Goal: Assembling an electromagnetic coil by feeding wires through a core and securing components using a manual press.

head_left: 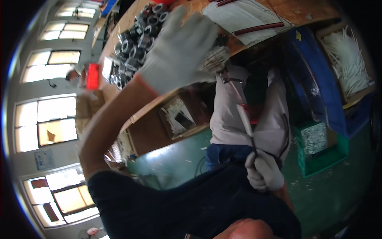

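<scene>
My left hand [179,51], in a pale knitted glove, is raised over the workbench edge. Its fingers look stretched out, slightly smeared by motion, with nothing visible in them. Beside its palm is a greyish, frayed-looking bundle [216,59], with a small metal clamp-like part [227,78] just below it. From there a long thin cord-like piece [246,121], pale with a red section and a dark lower end, runs down across my lap. My right hand [264,172], also gloved, is closed round its dark end near my waist.
Many dark metal ring-shaped fittings [135,46] are heaped on the workbench [119,22]. Dark red rods [258,28] lie on a white sheet there. At right are a blue bin [318,79], a carton of white strips [346,59] and a green crate [322,165]. An open carton [149,133] stands below the bench.
</scene>
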The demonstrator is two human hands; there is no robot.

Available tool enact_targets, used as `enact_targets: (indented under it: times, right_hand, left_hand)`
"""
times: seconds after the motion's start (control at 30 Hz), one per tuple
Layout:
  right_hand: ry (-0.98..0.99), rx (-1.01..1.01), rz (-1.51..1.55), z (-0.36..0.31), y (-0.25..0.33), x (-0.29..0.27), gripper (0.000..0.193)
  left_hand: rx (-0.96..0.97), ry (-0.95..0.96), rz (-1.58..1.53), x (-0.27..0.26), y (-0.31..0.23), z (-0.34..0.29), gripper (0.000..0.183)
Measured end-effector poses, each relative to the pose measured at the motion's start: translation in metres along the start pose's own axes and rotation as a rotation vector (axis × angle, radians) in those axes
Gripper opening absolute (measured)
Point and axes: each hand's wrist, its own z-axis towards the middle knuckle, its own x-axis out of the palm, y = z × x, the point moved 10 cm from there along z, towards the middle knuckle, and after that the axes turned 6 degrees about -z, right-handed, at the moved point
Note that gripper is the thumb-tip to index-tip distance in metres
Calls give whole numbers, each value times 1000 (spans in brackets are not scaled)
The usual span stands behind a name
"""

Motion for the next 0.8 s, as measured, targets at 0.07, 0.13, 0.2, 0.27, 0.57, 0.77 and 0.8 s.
enact_targets:
  times: [0.07,0.13,0.2,0.27,0.57,0.77,0.8]
  right_hand:
    - [-323,-115,-483,-20,5,-33,11]
    - [-483,-157,-723,-8,7,-48,11]
    - [-680,-625,-1380,19,54,-48,12]
    - [-844,-918,-1525,49,85,-54,15]
    - [-452,-711,-1425,201,168,-64,21]
    - [-386,-578,-1932,184,204,-48,26]
    - [-343,-506,-2058,199,199,-26,25]
  left_hand:
    - [153,380,11,37,-26,30,65]
    - [93,595,-121,83,-29,43,45]
    - [6,548,-150,95,-20,54,35]
    - [75,841,-72,112,-29,50,70]
    - [72,683,-561,278,-75,177,50]
    - [154,476,-408,187,-85,158,40]
    - [123,514,-369,227,-77,155,40]
